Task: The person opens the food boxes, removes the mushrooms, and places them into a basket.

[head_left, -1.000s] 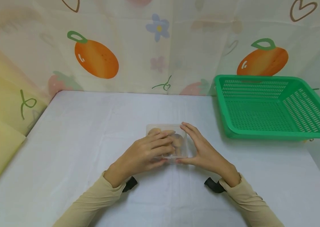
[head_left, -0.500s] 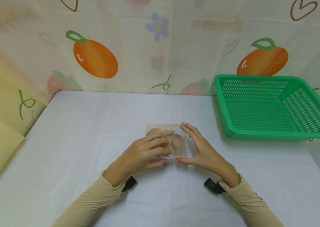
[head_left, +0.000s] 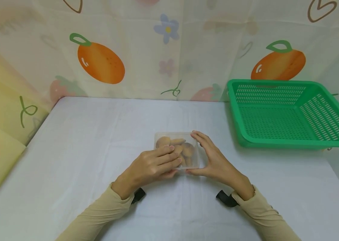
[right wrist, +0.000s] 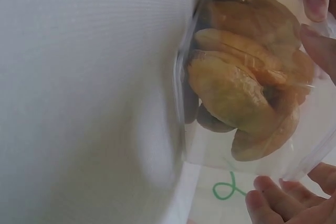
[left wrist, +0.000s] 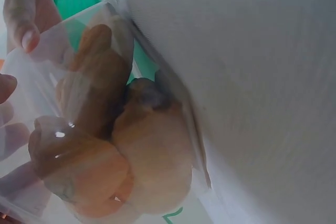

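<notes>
Box [head_left: 161, 134], clear, mid-table [head_left: 103, 127], brown pieces [head_left: 187, 149] inside. Right hand [head_left: 216, 161], spread wide, grips right side. Left hand [head_left: 151, 166], fingers nearly straight, lies over top. Step: apparently steadying; next move likely calls for gentle, even pressure.

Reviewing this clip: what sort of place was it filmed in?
Probably a small staged tabletop setup, perhaps indoors. A white-covered table stands against a patterned backdrop printed with oranges and flowers, and it holds a green basket and a clear box of brownish pieces.
</notes>
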### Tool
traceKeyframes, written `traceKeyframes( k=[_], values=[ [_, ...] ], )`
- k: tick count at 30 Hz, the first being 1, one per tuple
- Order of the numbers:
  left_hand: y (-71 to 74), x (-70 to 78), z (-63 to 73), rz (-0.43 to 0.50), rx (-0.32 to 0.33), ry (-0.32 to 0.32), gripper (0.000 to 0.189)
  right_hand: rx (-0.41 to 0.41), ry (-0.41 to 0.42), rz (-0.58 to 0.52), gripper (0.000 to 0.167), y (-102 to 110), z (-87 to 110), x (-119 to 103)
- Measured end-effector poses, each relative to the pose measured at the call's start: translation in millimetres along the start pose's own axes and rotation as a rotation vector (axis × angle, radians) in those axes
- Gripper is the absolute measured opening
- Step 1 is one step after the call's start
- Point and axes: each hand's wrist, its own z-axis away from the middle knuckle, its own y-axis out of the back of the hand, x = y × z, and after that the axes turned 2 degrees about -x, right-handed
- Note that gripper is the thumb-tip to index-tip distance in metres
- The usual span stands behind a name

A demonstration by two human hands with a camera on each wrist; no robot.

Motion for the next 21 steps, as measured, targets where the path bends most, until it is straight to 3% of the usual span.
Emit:
traceKeyframes(
  k=[9, 21],
  values=[
    [1.4, -0.8, 1.0, 0.004, -0.004, -0.012, 0.020, -0.002, -0.024, -0.005, 0.107, -0.3, 0.1, -0.8],
    [1.8, -1.2, -3.5, 0.180, 0.063, 0.100, 0.022, -0.032, -0.065, -0.026, 0.108, 0.2, 0.1, -0.6]
  ],
)
